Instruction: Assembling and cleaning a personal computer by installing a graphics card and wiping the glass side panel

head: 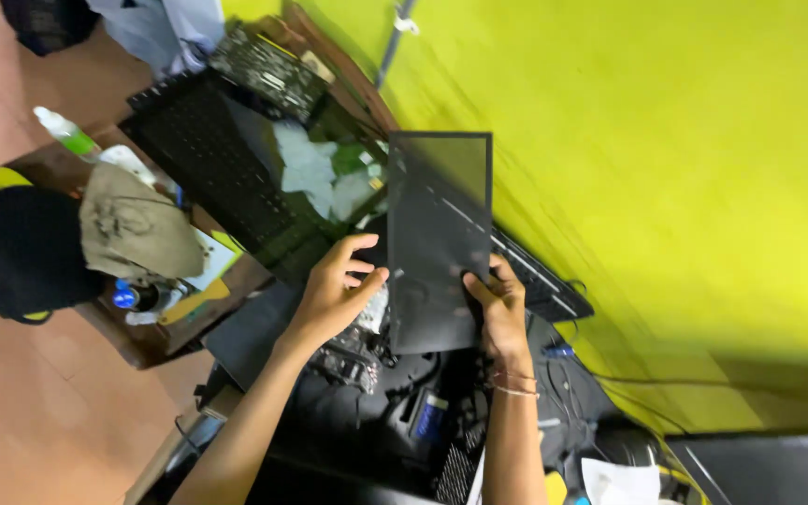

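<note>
We grip the dark panel [439, 245] with both hands: left [337, 288], right [498, 309]. It could slip onto the circuit board [359, 351] below.

There is one view only, from a camera on the person's head. It looks steeply down and a little forward, tilted, quite near the fingers [359, 271]. Beyond the fingers it reaches the yellow wall [666, 168]; to their left it sees the worktop [156, 341] and floor [39, 411].
</note>
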